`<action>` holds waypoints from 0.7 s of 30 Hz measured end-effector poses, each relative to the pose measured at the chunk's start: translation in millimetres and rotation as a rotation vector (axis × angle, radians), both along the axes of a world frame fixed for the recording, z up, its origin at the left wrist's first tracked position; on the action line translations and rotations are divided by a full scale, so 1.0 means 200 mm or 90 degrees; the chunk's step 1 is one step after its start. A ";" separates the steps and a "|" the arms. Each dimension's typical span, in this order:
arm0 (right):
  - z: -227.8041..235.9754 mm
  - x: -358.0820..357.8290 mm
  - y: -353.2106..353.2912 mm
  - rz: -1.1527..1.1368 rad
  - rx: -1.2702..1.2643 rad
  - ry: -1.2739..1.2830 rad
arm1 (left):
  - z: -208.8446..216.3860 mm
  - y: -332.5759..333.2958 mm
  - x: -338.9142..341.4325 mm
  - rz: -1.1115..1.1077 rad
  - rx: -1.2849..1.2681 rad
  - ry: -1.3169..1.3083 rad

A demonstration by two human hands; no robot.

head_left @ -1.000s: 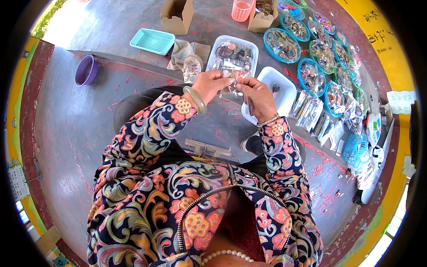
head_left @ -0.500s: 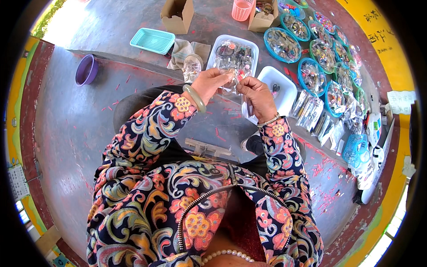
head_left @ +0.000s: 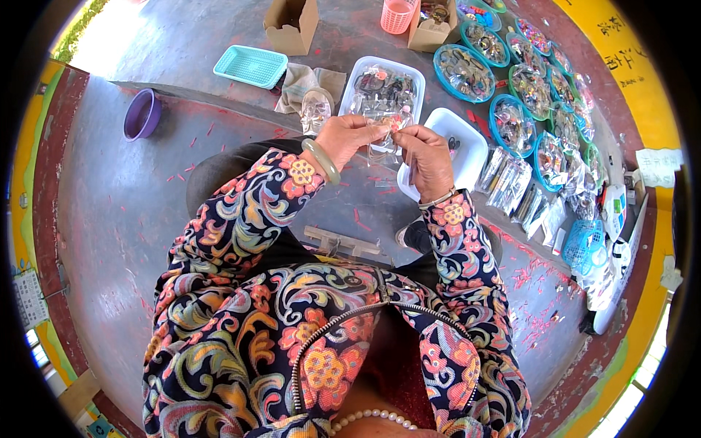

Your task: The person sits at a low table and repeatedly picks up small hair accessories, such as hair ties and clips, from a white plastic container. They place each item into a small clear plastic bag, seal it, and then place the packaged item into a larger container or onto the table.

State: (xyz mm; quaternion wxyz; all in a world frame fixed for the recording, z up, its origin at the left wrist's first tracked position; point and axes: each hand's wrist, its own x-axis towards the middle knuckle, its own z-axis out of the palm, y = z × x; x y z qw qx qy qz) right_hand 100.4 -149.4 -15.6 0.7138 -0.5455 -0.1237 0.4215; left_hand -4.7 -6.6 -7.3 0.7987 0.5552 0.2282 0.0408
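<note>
My left hand (head_left: 342,144), with a pale bangle at the wrist, pinches a small clear plastic bag (head_left: 377,155) between thumb and fingers. Close beside it, my right hand (head_left: 429,159) grips the same bag's upper edge, its fingertips nearly meeting the left ones. Something small and reddish shows at the bag's top, too small to name. Just beyond both hands stands a white tray (head_left: 420,87) of bagged hair accessories. A white basin (head_left: 476,155) sits to the right of my right hand, with dark-handled scissors (head_left: 453,143) in it.
Several round baskets (head_left: 437,69) of bagged small goods crowd the far right, with clear packets (head_left: 509,181) before them. Farther off are a turquoise basket (head_left: 250,67), a cardboard box (head_left: 292,40) and a pink basket (head_left: 396,18). A purple basin (head_left: 139,120) lies left. Red scraps litter the floor.
Both hands have shifted slightly, the right fingertips drawing a little closer to the left ones. The clear bag hangs a bit differently between them and is still held.
</note>
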 end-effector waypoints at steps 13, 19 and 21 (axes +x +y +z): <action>-0.01 -0.07 0.02 -0.123 0.090 -0.053 | 0.01 0.01 -0.01 -0.041 -0.278 0.000; -0.01 -0.04 0.02 -0.076 0.117 0.082 | -0.01 -0.01 -0.01 -0.016 -0.314 -0.057; 0.01 -0.05 0.02 -0.077 0.130 0.087 | 0.01 0.00 -0.02 -0.020 -0.312 -0.071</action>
